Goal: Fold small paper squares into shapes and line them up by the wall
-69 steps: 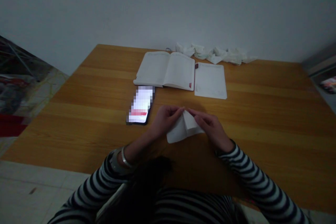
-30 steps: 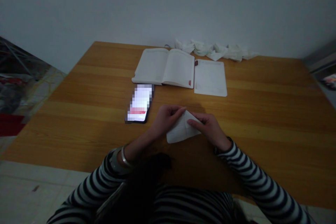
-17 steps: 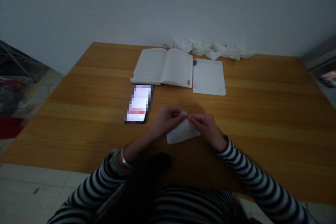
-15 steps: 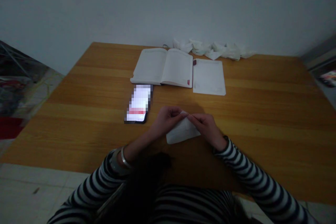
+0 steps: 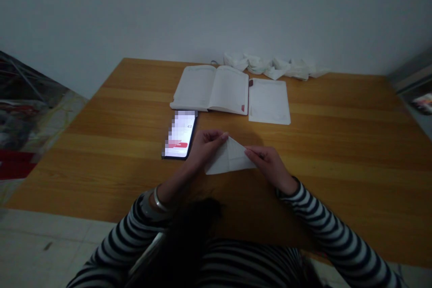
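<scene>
A thin white sheet (image 5: 232, 158), which looks like a tissue or soft paper with creases, is stretched between my two hands above the near middle of the table. My left hand (image 5: 206, 147) pinches its upper left part between thumb and fingers. On the other side, my right hand (image 5: 268, 162) pinches the right edge, thumb on top. The sheet's lower edge hangs free toward me. Just left of my left hand lies a phone (image 5: 180, 137) with a lit screen, partly blurred out.
An open notebook (image 5: 227, 90) lies beyond the phone, with a loose white sheet of paper (image 5: 269, 101) to its right. Several crumpled white tissues (image 5: 270, 66) sit in a row along the wall. The wooden table (image 5: 337, 144) extends to both sides.
My hands have moved apart, from fingertips nearly touching to a gap between them. The white sheet is now spread out more between them, its top edge sloping down to the right.
</scene>
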{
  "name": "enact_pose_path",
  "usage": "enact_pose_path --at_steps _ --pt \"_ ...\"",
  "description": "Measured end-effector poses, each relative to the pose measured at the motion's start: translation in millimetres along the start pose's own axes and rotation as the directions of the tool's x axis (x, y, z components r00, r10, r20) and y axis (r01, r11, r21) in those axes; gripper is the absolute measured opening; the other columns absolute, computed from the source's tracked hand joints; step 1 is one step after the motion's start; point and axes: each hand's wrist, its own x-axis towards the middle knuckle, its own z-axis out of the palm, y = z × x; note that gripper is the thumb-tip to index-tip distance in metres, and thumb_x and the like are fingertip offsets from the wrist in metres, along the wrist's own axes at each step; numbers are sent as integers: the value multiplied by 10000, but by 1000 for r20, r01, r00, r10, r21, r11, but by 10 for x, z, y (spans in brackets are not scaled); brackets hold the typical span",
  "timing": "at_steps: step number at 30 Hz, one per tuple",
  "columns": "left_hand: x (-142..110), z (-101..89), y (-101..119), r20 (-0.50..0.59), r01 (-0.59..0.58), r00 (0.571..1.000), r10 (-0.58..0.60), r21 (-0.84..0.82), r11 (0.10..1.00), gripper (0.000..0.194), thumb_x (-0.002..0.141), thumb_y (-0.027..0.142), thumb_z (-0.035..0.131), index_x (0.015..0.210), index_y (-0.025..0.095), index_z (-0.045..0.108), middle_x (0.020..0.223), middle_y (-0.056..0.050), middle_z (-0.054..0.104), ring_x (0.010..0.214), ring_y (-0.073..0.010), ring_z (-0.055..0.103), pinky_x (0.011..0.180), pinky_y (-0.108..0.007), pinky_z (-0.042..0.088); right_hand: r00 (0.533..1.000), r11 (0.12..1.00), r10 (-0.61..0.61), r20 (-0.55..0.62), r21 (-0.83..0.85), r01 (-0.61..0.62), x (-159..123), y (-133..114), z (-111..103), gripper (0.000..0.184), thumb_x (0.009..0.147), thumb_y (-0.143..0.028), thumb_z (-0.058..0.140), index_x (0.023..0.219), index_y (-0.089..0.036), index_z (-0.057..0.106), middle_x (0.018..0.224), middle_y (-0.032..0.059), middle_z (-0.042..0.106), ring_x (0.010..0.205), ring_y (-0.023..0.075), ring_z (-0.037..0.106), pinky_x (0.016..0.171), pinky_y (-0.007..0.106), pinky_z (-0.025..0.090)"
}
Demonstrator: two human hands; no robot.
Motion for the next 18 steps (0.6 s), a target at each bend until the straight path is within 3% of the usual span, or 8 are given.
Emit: enact_pose_path --at_steps 5,11,14,18 --pt "36 -22 -32 34 8 999 -6 -37 999 236 755 378 766 797 147 751 718 -52 724 605 -120 601 547 -219 449 999 994 -40 21 106 38 0 -44 -7 358 961 -455 555 1202 -264 740 1146 45 766 1087 260 692 1018 458 498" --pt "63 -29 -76 -6 1 1000 -1 -5 1000 251 776 397 735 807 148 744 725 -63 718 603 -129 591 532 -228 446 996 980 -38 76 197 22 -16 -44 -77 398 947 -440 594 1309 -291 666 1370 46 659 1294 252 589 1163 517 372" --pt "37 16 -66 -22 -31 999 31 26 999 266 793 416 723 797 150 729 718 -53 710 604 -130 594 533 -228 436 1000 952 20 8 305 -22 -2 57 -72 393 928 -426 626 1288 -279 680 1358 62 668 1258 243 616 1108 490 440" --pt "-8 114 -89 32 -46 999 44 57 997 281 828 417 702 898 146 730 751 -52 723 617 -136 611 520 -217 428 977 930 181 -110 342 -134 38 167 -18 365 781 -409 788 1075 -193 763 958 83 802 821 219 739 775 379 594"
